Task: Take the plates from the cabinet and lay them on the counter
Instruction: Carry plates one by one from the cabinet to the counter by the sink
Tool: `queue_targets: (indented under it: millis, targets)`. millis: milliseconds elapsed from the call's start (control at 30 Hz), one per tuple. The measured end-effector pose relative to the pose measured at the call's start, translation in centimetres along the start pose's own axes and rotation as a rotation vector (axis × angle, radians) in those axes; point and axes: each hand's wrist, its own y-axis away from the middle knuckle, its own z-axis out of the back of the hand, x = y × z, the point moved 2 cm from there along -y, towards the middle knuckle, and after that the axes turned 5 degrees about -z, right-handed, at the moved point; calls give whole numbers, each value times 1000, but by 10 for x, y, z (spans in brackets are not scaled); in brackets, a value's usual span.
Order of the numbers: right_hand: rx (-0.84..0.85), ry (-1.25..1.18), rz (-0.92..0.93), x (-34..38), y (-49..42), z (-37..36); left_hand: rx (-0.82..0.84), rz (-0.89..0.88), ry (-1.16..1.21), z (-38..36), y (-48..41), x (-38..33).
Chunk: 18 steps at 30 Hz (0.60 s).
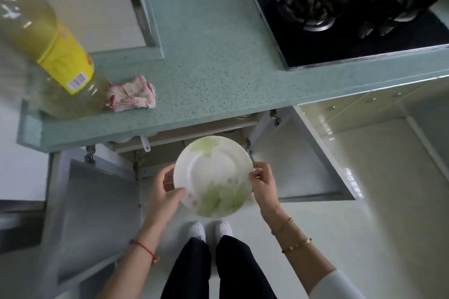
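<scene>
A white plate [213,175] with pale green leaf prints is held flat in the air in front of the open cabinet [170,145], below the counter's front edge. My left hand [164,192] grips its left rim, thumb on top. My right hand [264,184] pinches its right rim. The speckled green counter [218,68] lies above and beyond the plate. More white dishes show dimly on the cabinet shelf under the counter edge.
A large oil bottle [56,56] with a yellow label stands at the counter's left, a folded checked cloth [132,94] beside it. A black gas hob [345,19] fills the right. Both cabinet doors [301,153] swing open toward me. My feet stand on the white floor.
</scene>
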Motion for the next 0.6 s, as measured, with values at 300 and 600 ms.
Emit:
queue_targets:
  millis: [300, 600]
  targets:
    - [-166, -209, 148, 109, 111, 79, 236, -274, 13, 8, 67, -155]
    - [-380, -431, 152, 123, 188, 153, 516, -359, -37, -36, 102, -224]
